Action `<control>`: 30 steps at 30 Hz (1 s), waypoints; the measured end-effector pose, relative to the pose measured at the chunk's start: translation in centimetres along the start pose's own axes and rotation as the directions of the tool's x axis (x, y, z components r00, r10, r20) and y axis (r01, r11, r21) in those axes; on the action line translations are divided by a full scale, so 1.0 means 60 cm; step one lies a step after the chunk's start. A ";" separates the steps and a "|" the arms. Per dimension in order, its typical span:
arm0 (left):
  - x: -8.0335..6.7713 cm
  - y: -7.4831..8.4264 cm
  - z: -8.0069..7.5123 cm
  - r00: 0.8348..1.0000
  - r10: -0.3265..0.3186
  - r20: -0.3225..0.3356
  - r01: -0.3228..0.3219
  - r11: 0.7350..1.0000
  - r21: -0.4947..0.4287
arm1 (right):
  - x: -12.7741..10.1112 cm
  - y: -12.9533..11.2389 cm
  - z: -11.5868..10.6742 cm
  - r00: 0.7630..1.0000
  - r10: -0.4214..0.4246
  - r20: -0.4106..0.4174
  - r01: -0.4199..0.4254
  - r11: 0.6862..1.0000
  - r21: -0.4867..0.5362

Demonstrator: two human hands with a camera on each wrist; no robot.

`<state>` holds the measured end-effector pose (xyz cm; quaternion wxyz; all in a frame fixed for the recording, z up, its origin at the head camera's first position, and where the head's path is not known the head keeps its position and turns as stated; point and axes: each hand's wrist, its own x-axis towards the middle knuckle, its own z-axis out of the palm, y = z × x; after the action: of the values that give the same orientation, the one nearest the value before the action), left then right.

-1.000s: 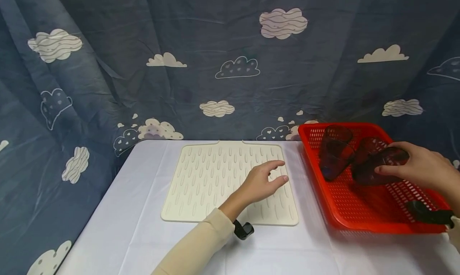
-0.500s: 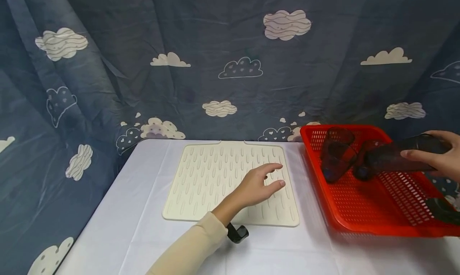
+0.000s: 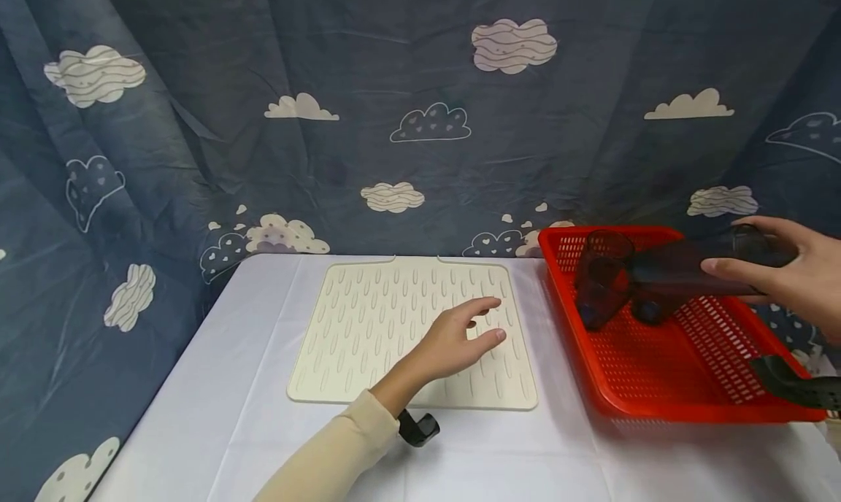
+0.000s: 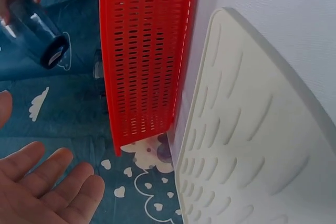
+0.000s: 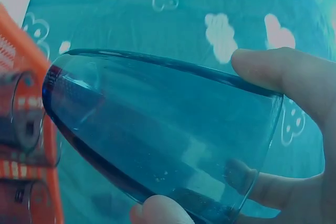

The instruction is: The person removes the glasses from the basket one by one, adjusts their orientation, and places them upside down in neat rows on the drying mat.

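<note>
My right hand (image 3: 804, 276) grips a dark blue drinking glass (image 3: 690, 265) near its mouth, thumb on one side and fingers on the other. The glass lies sideways in the air over the red plastic basket (image 3: 706, 413), its base pointing left. In the right wrist view the see-through blue glass (image 5: 163, 124) fills the middle, apart from the basket. More glasses (image 3: 601, 290) lean inside the basket, partly covered by the held one. Over the cream ridged mat (image 3: 368, 319) hovers my left hand (image 3: 453, 341), holding nothing, thumb and fingers spread apart.
The mat lies flat on a white-clothed table (image 3: 256, 385), left of the basket. A dark blue curtain with cloud prints (image 3: 368, 152) hangs behind the table. Black wrist cameras (image 3: 420, 429) sit on both wrists.
My right hand has lifted the glass up out of the basket, first rightward, and turned it nearly level. The left hand has drifted slightly left over the mat.
</note>
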<state>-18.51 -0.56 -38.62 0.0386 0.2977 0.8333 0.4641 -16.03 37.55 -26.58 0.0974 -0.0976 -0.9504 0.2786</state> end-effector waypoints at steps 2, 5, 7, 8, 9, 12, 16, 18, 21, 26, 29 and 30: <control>-0.006 -0.003 -0.005 1.000 0.001 0.002 -0.001 1.000 0.000 | -0.008 -0.017 0.001 1.000 0.000 0.020 0.000 1.000 -0.009; -0.016 -0.008 -0.014 1.000 -0.002 0.008 0.001 1.000 0.016 | -0.016 -0.039 0.007 1.000 0.000 0.018 0.000 1.000 -0.021; -0.021 -0.012 -0.021 1.000 -0.007 0.014 0.007 1.000 0.021 | -0.018 -0.053 0.010 1.000 -0.007 0.029 0.008 1.000 -0.014; -0.024 -0.014 -0.024 1.000 -0.010 0.012 0.010 1.000 0.020 | -0.018 -0.060 0.012 0.999 -0.016 0.039 0.016 1.000 -0.007; -0.026 -0.015 -0.028 1.000 -0.014 0.009 0.014 1.000 0.017 | -0.017 -0.066 0.015 0.998 -0.021 0.052 0.021 1.000 0.000; -0.032 -0.020 -0.038 1.000 -0.024 -0.004 0.024 1.000 0.000 | -0.016 -0.080 0.022 0.994 -0.061 0.096 0.059 0.998 0.016; -0.042 -0.025 -0.053 0.999 -0.044 -0.027 0.043 0.999 -0.017 | -0.015 -0.101 0.038 0.984 -0.114 0.134 0.108 0.993 0.051; -0.049 -0.029 -0.059 0.998 -0.052 -0.039 0.051 0.998 -0.028 | -0.018 -0.113 0.048 0.982 -0.119 0.146 0.109 0.991 0.075; -0.057 -0.033 -0.069 0.997 -0.056 -0.055 0.054 0.997 -0.047 | -0.023 -0.131 0.061 0.977 -0.123 0.175 0.104 0.988 0.113; -0.068 -0.042 -0.085 0.995 -0.066 -0.071 0.062 0.996 -0.058 | -0.033 -0.157 0.087 0.961 -0.180 0.209 0.147 0.976 0.162; -0.075 -0.046 -0.096 0.994 -0.072 -0.078 0.068 0.996 -0.054 | -0.035 -0.173 0.104 0.951 -0.215 0.222 0.176 0.968 0.180; -0.079 -0.047 -0.100 0.994 -0.074 -0.081 0.070 0.996 -0.052 | -0.035 -0.178 0.110 0.948 -0.226 0.224 0.188 0.966 0.179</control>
<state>-17.98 -8.69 -38.46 0.0280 0.2471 0.8326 0.4948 -16.97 24.85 -26.42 0.0167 0.0456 -0.9355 0.3500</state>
